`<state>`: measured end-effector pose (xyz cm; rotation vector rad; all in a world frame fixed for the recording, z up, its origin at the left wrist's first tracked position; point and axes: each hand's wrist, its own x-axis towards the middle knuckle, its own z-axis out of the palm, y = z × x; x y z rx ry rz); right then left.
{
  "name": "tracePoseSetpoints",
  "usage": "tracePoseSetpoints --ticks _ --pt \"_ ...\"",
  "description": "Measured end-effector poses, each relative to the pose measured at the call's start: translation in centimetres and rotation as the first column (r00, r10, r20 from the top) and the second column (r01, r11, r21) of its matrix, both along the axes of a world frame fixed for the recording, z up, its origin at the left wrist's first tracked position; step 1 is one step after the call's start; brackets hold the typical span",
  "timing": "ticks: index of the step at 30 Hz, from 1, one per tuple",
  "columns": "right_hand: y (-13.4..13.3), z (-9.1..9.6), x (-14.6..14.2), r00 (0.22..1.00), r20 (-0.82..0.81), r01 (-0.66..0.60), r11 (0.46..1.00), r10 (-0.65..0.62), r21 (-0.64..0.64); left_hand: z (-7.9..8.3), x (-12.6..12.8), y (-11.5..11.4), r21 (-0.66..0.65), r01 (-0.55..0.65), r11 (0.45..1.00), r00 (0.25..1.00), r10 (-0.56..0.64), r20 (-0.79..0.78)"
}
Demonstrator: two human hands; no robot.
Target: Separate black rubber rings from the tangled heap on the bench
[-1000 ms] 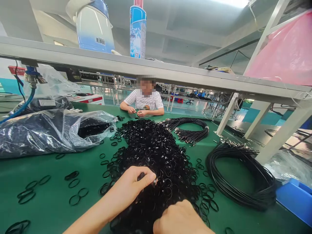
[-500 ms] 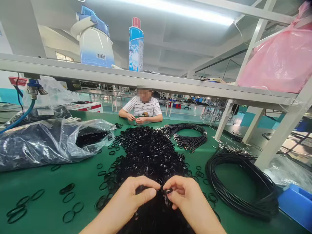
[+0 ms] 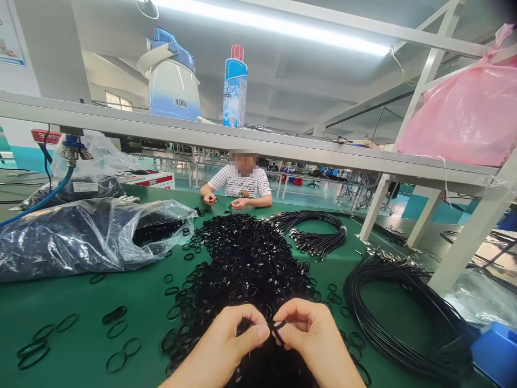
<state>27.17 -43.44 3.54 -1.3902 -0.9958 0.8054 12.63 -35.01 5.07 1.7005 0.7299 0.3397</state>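
A large heap of thin black rings [image 3: 246,258] lies on the green tabletop [image 3: 137,302]. Over its near end, my left hand [image 3: 238,339] and my right hand [image 3: 309,334] meet, thumbs and fingertips pinched together. Between the right thumb and forefinger a black ring [image 3: 278,325] sticks out. The left fingertips press at the same spot, touching the ring's left end; fingers partly cover it. Several loose black rings [image 3: 117,330] are scattered left of the heap.
A clear bag of black parts [image 3: 92,237] lies at the left. On the right are coiled black cables [image 3: 363,323], a smaller cable coil [image 3: 323,237] and a blue bin [image 3: 496,350]. A shelf [image 3: 266,143] crosses above. A person [image 3: 244,186] sits opposite, handling small black pieces.
The view has shifted slightly, so the scene sits lower and to the right. My hands stay pinched together, the ring turned a little between them. The person opposite has moved their hands apart.
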Motion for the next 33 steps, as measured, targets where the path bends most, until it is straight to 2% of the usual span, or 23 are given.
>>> tracePoseSetpoints --ticks 2,4,6,8,13,16,19,21,23,25,27,29,31,33 --pt "0.0 0.1 0.1 1.000 -0.010 0.020 1.000 -0.020 0.015 -0.2 0.0 -0.1 -0.002 -0.012 1.000 1.000 0.012 -0.007" --pt "0.0 0.1 0.5 0.989 0.100 0.107 0.993 -0.111 0.040 -0.2 -0.1 -0.1 -0.012 -0.030 0.999 0.999 0.030 -0.033" --pt "-0.2 0.0 1.1 0.945 0.229 0.225 0.972 -0.233 0.063 -0.2 -0.2 0.0 -0.048 -0.041 0.998 0.999 0.040 -0.035" --pt "-0.3 -0.3 1.7 0.895 0.338 0.286 0.956 -0.291 0.066 0.0 -0.2 0.2 -0.104 -0.033 0.994 0.999 0.032 -0.009" --pt "-0.5 -0.8 2.0 0.782 0.597 0.159 0.983 -0.180 0.088 0.6 -0.1 0.8 -0.258 -0.023 0.966 0.994 0.049 0.095" --pt "-0.7 -0.3 0.8 0.718 0.668 0.137 0.980 -0.198 0.144 0.5 0.1 1.2 -0.344 -0.046 0.938 0.987 0.095 0.127" --pt "-0.7 0.3 -1.2 0.740 0.656 0.033 0.983 -0.147 0.182 0.4 0.2 1.3 -0.372 -0.020 0.928 0.981 0.089 0.170" --pt "-0.6 0.2 -2.5 0.765 0.640 -0.028 0.989 -0.073 0.145 0.3 0.2 1.1 -0.411 -0.082 0.908 0.976 0.156 0.151" --pt "-0.3 -0.3 -3.3 0.775 0.630 -0.044 0.990 -0.051 0.134 0.2 0.3 0.8 -0.434 -0.174 0.884 0.960 0.251 0.126" --pt "-0.1 -0.8 -3.5 0.786 0.613 -0.039 0.984 -0.077 0.173 0.0 0.3 0.6 -0.408 -0.172 0.897 0.957 0.250 0.145" --pt "0.1 -1.1 -3.1 0.825 0.558 -0.019 0.984 -0.086 0.180 -0.1 0.4 0.5 -0.354 -0.087 0.931 0.978 0.147 0.146" --pt "0.1 -1.1 -2.7 0.879 0.471 0.018 0.991 -0.077 0.129 0.0 0.4 0.4 -0.312 -0.027 0.950 0.992 0.064 0.109" --pt "0.2 -1.0 -2.5 0.908 0.408 0.055 0.993 -0.091 0.101 0.1 0.4 0.5 -0.281 -0.069 0.957 0.993 0.092 0.070" --pt "0.2 -0.9 -2.4 0.904 0.400 0.100 0.985 -0.150 0.144 0.2 0.4 0.7 -0.244 -0.158 0.957 0.982 0.179 0.066"
